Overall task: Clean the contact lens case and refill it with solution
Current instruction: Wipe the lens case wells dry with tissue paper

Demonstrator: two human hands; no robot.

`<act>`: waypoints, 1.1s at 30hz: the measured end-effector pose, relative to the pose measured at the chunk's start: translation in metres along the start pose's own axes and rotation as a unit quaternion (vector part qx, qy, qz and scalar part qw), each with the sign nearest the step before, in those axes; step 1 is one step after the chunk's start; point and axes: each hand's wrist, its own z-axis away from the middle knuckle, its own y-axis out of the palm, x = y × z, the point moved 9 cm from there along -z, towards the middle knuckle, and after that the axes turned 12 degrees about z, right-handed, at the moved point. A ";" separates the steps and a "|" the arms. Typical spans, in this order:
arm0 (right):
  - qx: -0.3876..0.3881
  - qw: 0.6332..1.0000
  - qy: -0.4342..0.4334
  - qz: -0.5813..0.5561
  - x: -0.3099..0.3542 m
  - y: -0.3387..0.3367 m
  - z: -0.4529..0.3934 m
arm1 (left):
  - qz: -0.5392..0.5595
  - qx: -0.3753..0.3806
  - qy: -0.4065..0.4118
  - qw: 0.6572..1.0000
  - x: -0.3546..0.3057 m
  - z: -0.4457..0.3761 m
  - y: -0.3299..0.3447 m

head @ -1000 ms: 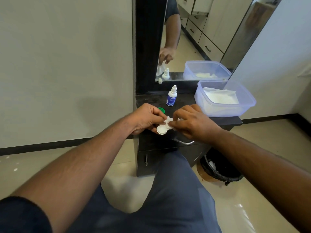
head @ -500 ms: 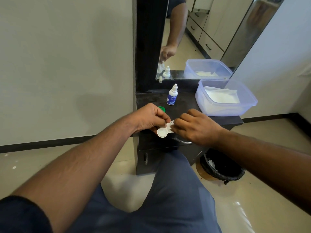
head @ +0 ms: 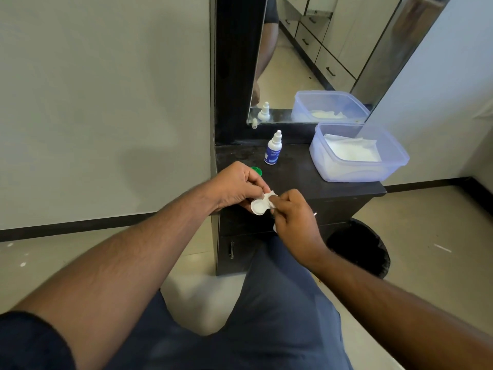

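My left hand pinches the white contact lens case just above the front edge of the dark cabinet top. One open round well of the case faces up. My right hand pinches a small white tissue against the case's other well, which the fingers hide. A green cap lies on the cabinet top behind my left hand. The white solution bottle with a blue label stands upright farther back, capped.
A clear plastic box holding white tissues sits on the right of the cabinet top. A mirror leans against the wall behind. A black bin stands on the floor to the right of the cabinet. My knee is below the hands.
My right hand has shifted toward me and turned, with the tissue now at the case's far well. The case's near well has come into plain sight. My left hand stays in place.
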 end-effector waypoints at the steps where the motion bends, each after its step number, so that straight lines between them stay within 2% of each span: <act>1: -0.004 1.000 0.003 -0.022 -0.001 0.001 0.001 | -0.003 -0.002 0.003 1.000 0.000 0.000 0.000; 4: -0.007 0.999 -0.036 -0.002 0.000 0.000 0.006 | -0.004 -0.005 0.011 1.000 0.001 0.000 0.000; 8: -0.017 0.979 -0.094 0.182 0.006 -0.003 0.011 | -0.014 -0.006 0.013 1.000 0.001 0.001 -0.001; 10: -0.030 0.962 -0.101 0.251 0.009 -0.005 0.012 | -0.014 -0.013 0.012 1.000 0.001 0.001 -0.001; 13: -0.035 0.957 -0.082 0.276 0.017 -0.011 0.012 | -0.011 -0.021 0.014 1.000 0.000 0.002 0.000; 16: 0.013 0.978 0.000 0.207 0.016 -0.014 0.003 | -0.002 -0.021 0.012 1.000 -0.001 0.003 0.000; 18: 0.052 0.992 0.055 0.101 0.004 -0.009 -0.008 | 0.001 -0.020 0.009 1.000 0.000 0.002 -0.001; 20: 0.090 0.990 0.099 -0.041 -0.009 -0.003 -0.015 | 0.003 -0.019 0.005 1.000 0.000 0.002 -0.002; 22: 0.093 0.979 0.116 -0.141 -0.016 -0.003 -0.014 | 0.012 -0.017 0.002 1.000 0.000 0.002 -0.001; 23: 0.092 0.982 0.096 -0.137 -0.015 -0.005 -0.012 | 0.013 -0.015 0.002 1.000 0.000 0.002 0.000; 25: 0.073 0.997 0.000 -0.011 -0.008 -0.010 -0.008 | 0.008 -0.014 0.001 1.000 -0.001 0.002 0.001; 27: 0.062 0.978 -0.097 0.172 0.001 -0.011 -0.005 | 0.006 -0.015 -0.001 1.000 0.000 0.001 0.000; 28: 0.062 0.962 -0.118 0.239 0.003 -0.010 -0.004 | 0.004 -0.014 -0.002 1.000 0.000 0.001 0.000; 30: 0.076 0.942 -0.122 0.304 0.008 -0.011 -0.002 | 0.005 -0.012 -0.002 1.000 0.001 0.001 -0.001; 33: 0.097 0.943 -0.108 0.300 0.017 -0.010 -0.002 | 0.020 -0.013 -0.004 1.000 0.001 0.001 -0.001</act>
